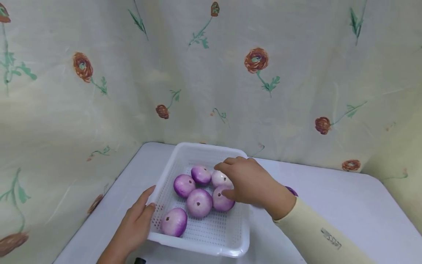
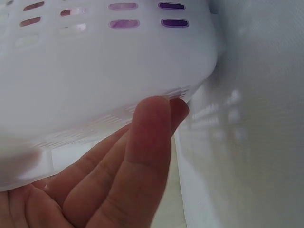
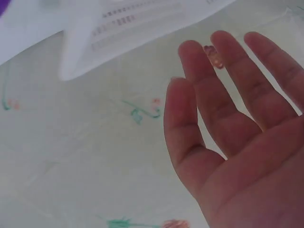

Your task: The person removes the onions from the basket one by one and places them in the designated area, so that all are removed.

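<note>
A white perforated plastic basket (image 1: 197, 244) stands askew on the table and holds several peeled purple onions (image 1: 199, 203). My left hand (image 1: 133, 223) grips its left side. In the left wrist view, the fingers of that hand (image 2: 114, 175) reach under the basket's bottom edge, and purple shows through the slots of the wall (image 2: 109, 66). Over the right rim, my right hand (image 1: 245, 181) hangs with fingers apart, partly covering a pale onion (image 1: 220, 179) and another at the basket's right (image 1: 221, 201). The right wrist view shows that palm (image 3: 256, 156) holding nothing.
Part of another purple onion (image 1: 291, 190) shows behind the right wrist, outside the basket. Flowered cloth (image 1: 204, 73) hangs behind and beside the white table (image 1: 329, 198). A small black object (image 1: 140, 260) lies at the bottom edge of the head view.
</note>
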`<state>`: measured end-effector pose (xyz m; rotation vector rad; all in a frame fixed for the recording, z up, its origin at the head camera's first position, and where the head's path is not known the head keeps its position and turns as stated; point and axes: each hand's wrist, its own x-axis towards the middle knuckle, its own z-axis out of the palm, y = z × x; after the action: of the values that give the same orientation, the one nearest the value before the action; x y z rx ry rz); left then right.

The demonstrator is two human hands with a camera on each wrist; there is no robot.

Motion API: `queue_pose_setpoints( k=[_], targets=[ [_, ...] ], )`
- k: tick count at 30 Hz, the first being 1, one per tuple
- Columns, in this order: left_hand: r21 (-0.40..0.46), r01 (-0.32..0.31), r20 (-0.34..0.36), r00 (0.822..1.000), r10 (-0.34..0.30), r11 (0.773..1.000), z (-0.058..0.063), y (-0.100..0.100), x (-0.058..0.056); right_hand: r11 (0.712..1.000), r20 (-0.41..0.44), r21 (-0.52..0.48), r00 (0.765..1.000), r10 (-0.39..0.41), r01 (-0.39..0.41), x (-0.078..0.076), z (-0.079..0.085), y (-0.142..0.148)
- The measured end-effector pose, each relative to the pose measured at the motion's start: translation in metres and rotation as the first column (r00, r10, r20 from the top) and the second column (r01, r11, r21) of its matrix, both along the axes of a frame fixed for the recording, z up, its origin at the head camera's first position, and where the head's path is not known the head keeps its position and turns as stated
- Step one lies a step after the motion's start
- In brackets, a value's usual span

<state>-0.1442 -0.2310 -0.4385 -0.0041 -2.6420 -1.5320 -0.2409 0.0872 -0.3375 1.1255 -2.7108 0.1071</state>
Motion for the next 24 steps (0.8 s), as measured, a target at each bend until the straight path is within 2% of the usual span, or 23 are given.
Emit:
queue_pose_setpoints(
  k=[5, 11, 13, 19, 24],
  targets=[
    [-0.002, 0.005, -0.007, 1.0, -0.005, 1.0, 0.001, 0.001, 0.0, 0.998, 0.055, 0.058, 0.998, 0.022, -0.025, -0.006, 0.0, -0.027],
    [0.0, 0.004, -0.012, 1.0, -0.004, 1.0, 0.001, 0.0, 0.0, 0.993, 0.079, 0.108, 0.996, 0.046, -0.055, -0.013, -0.016, -0.056],
    [0.003, 0.004, -0.016, 1.0, -0.004, 1.0, 0.001, 0.0, 0.0, 0.989, 0.093, 0.137, 0.995, 0.037, -0.05, -0.014, -0.022, -0.063],
    [0.017, 0.007, -0.021, 1.0, -0.007, 1.0, -0.002, 0.001, 0.0, 0.983, 0.203, 0.183, 0.977, -0.057, 0.019, -0.01, -0.035, -0.073],
    [-0.003, 0.001, -0.033, 0.999, -0.001, 1.0, -0.001, 0.0, 0.001, 0.972, 0.198, 0.228, 0.975, -0.097, 0.05, -0.006, -0.04, -0.078]
  ],
)
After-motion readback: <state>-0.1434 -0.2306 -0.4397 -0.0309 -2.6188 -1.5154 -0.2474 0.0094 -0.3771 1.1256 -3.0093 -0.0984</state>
